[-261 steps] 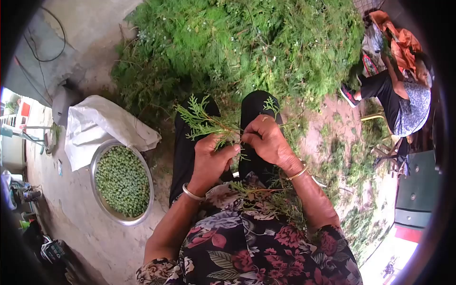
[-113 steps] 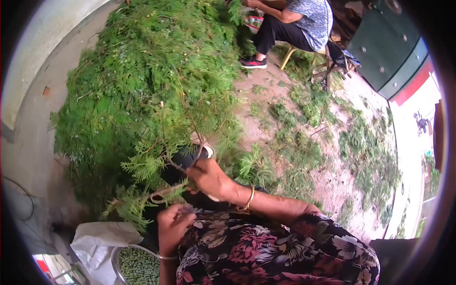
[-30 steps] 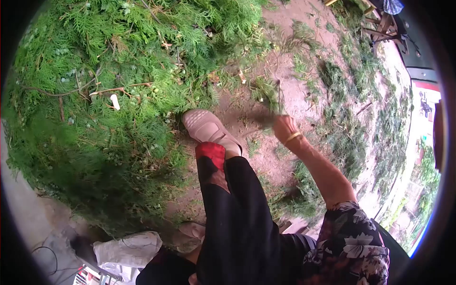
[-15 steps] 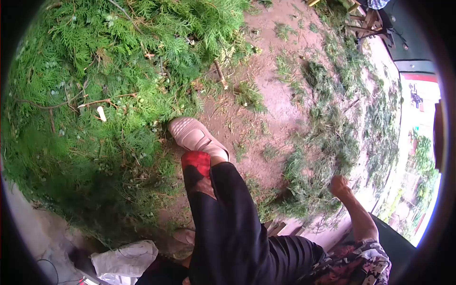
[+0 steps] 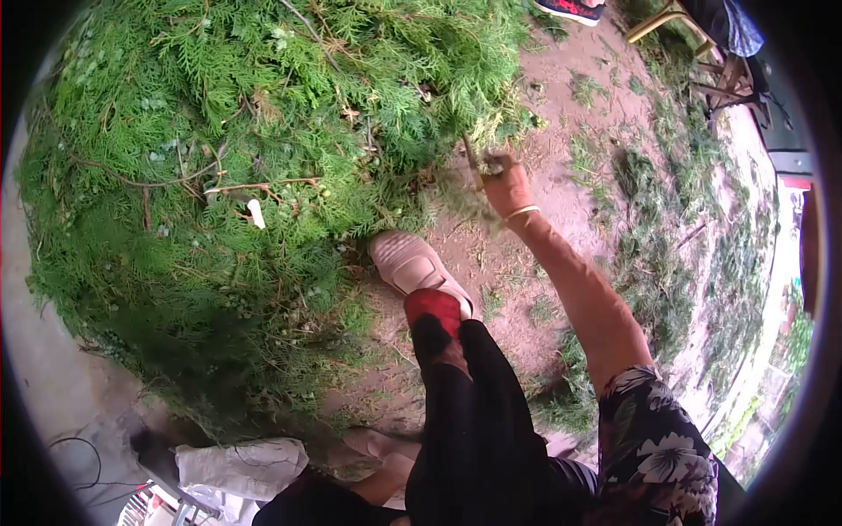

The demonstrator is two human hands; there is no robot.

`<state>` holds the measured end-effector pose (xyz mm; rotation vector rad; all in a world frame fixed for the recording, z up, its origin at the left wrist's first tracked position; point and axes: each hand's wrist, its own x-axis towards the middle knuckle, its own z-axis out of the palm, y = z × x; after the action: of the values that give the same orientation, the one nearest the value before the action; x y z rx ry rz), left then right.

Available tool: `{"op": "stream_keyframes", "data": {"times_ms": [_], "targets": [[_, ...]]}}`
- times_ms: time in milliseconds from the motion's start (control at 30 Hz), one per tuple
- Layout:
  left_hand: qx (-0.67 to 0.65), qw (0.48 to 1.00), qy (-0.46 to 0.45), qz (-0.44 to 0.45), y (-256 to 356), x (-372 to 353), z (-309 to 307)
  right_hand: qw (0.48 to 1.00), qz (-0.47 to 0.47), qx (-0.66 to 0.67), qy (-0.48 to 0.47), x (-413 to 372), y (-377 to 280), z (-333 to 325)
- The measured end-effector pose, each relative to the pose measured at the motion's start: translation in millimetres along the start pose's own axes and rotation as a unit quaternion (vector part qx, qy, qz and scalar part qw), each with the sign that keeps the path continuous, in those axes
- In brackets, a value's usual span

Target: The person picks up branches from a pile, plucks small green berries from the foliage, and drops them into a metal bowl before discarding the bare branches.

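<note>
My right hand (image 5: 507, 187), with a band at its wrist, is over the bare ground at the right edge of a large heap of green conifer branches (image 5: 289, 131). Its fingers are closed around the end of a thin brown branch (image 5: 471, 154); some blurred green sprigs hang beside and below it. Just what lies inside the fingers is partly hidden. My left hand is out of view. Below the hand, a beige shoe (image 5: 412, 263) touches the heap's edge, near a red and black knee patch (image 5: 434, 314).
Loose green clippings (image 5: 645, 254) are scattered over the reddish ground on the right. At the top right are another person's dark shoe (image 5: 572, 9) and a wooden stool (image 5: 728, 83). A whitish sack (image 5: 241, 466) and a black cable (image 5: 92, 460) lie at the lower left.
My right hand has moved from the lower right up and left to the heap's edge and closed on the branch. The view has shifted, so the heap and shoe appear further right.
</note>
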<state>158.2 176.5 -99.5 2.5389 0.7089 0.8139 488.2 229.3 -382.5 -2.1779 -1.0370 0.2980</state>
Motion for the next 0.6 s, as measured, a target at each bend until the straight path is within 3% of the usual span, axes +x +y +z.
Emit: {"op": "stream_keyframes", "data": {"times_ms": [67,100,133,167,200,233,300,333,400,467,500,533,567,600], "targets": [[-0.010,1.000,-0.001,-0.006,6,-4,-3,0.941,0.270,0.164,-0.118,-6,-30,-33],[-0.016,1.000,-0.001,-0.007,9,-5,-6,0.973,0.191,0.112,-0.067,-22,-7,-26],[-0.024,1.000,0.001,-0.007,13,-7,-8,0.973,0.190,0.111,-0.066,-32,-21,-40],[-0.030,1.000,0.003,-0.008,18,-8,-11,0.918,0.287,0.270,-0.040,-40,-37,-60],[-0.042,0.999,0.003,-0.008,25,-10,-13,0.828,0.371,0.420,-0.013,-47,-56,-80],[-0.047,0.999,0.006,-0.005,29,-11,-17,0.829,0.364,0.424,-0.011,-53,-70,-96],[-0.064,0.998,0.012,-0.006,42,-13,-25,0.758,0.342,0.555,0.006,-59,-98,-125],[-0.077,0.997,0.018,-0.012,51,-14,-28,0.760,0.326,0.563,0.003,-63,-118,-135],[-0.103,0.994,0.029,-0.019,61,-12,-38,0.847,0.263,0.457,-0.073,-68,-160,-147],[-0.141,0.989,0.030,-0.017,65,-6,-49,0.852,0.244,0.455,-0.091,-65,-192,-160],[-0.127,0.991,0.044,-0.012,68,-1,-62,0.834,0.207,0.509,-0.055,-60,-212,-173],[-0.105,0.993,-0.023,-0.044,69,3,-80,0.811,0.171,0.559,-0.020,-55,-231,-187],[-0.085,0.989,-0.089,-0.077,71,3,-95,0.774,0.157,0.612,-0.040,-47,-252,-201],[-0.077,0.992,-0.071,-0.072,73,-3,-104,0.775,0.139,0.614,-0.047,-42,-274,-214]]}}
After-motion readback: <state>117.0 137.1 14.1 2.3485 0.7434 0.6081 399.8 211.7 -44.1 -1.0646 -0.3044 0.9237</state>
